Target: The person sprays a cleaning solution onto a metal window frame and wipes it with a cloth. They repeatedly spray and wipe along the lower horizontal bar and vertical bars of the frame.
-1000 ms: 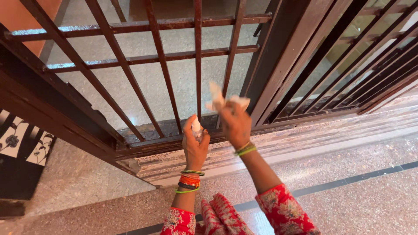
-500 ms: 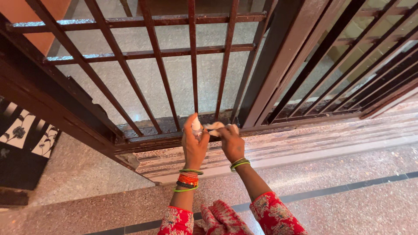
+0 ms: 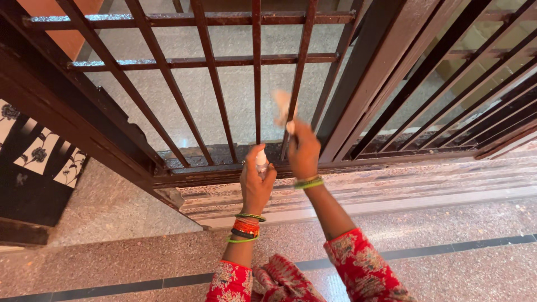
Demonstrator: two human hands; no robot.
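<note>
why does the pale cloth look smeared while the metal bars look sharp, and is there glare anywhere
Head view: the pale crumpled cloth in the right hand is motion-blurred, its edges ghosted; the brown metal grille bars are crisp. Glare whitens the speckled stone floor behind the grille and glints along the horizontal rails. The small white spray bottle in the left hand is fairly sharp.

A small white spray bottle point(image 3: 261, 163) stands upright at six o'clock of the pale cloth point(image 3: 282, 109). The cloth, blurred, is wrapped against a vertical brown gate bar point(image 3: 300, 72).
</note>
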